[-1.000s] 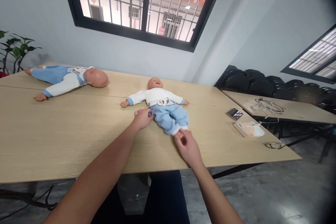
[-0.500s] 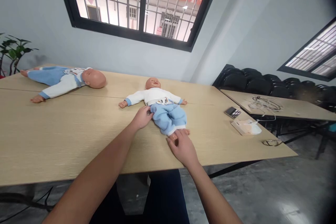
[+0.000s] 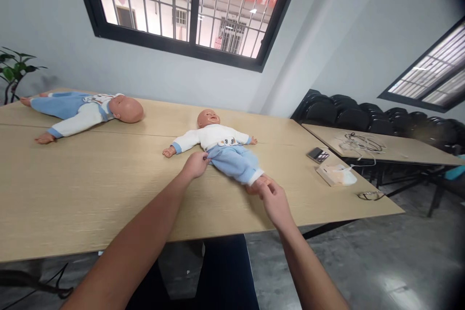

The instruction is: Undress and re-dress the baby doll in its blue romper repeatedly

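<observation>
Head view: the doll [image 3: 217, 136] lies face up across the middle of the table [image 3: 119, 203], its head [image 3: 208, 118] towards 11 o'clock and its feet [image 3: 259, 184] towards 4. Taking the doll as the clock's centre, the left hand [image 3: 196, 164] sits at 8 o'clock, fingers closed narrowly on the edge of the blue trousers [image 3: 232, 161] at the hip. The right hand [image 3: 276, 201] is at 4 o'clock, with thumb and fingers drawn together at a foot, just beyond the white cuff; whether it grips that foot alone or both, I cannot tell.

What has just changed is the lower body: both legs have swung round towards 4 o'clock and lie closer together, slightly blurred, while the right hand has shifted the same way. The left hand stays at the hip. My reading is that the doll is now steadied at two ends, with the trousers lying straighter between the hands.

Well apart, at 9 to 10 o'clock, lies a second doll [image 3: 87, 106]. Near 3 are a phone [image 3: 317, 155] and a box [image 3: 329, 177].
</observation>
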Motion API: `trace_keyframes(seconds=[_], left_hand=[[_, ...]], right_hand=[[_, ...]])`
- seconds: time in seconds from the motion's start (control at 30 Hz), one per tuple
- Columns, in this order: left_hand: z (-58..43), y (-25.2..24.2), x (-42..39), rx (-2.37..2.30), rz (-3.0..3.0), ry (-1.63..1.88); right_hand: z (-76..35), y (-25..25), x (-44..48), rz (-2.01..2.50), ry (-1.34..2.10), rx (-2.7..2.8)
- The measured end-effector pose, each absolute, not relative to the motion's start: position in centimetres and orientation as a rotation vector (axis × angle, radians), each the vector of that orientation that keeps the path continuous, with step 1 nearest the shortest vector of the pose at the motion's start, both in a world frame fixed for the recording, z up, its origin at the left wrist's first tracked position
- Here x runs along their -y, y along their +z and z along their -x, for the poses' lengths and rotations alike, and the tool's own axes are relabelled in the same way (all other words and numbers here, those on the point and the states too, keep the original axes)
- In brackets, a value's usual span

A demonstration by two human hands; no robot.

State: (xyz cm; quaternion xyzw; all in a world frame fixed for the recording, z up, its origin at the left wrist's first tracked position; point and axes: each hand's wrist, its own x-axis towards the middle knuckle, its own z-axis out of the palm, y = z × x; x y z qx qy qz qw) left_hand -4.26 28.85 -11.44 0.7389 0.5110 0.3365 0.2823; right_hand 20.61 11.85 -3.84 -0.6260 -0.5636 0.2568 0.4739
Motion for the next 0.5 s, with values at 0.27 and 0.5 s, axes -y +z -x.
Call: trace_keyframes(seconds=[0.27, 0.5], left_hand=[[5.1, -11.0, -29.7, -1.628, -1.945, 0.855], [5.0, -10.1, -28.8, -1.660, -1.880, 0.853]], right_hand=[[-25.0, -0.8, -8.4, 1.674, 0.676, 1.338], [-25.4, -2.1, -7.1, 1.604, 0.742, 1.351]])
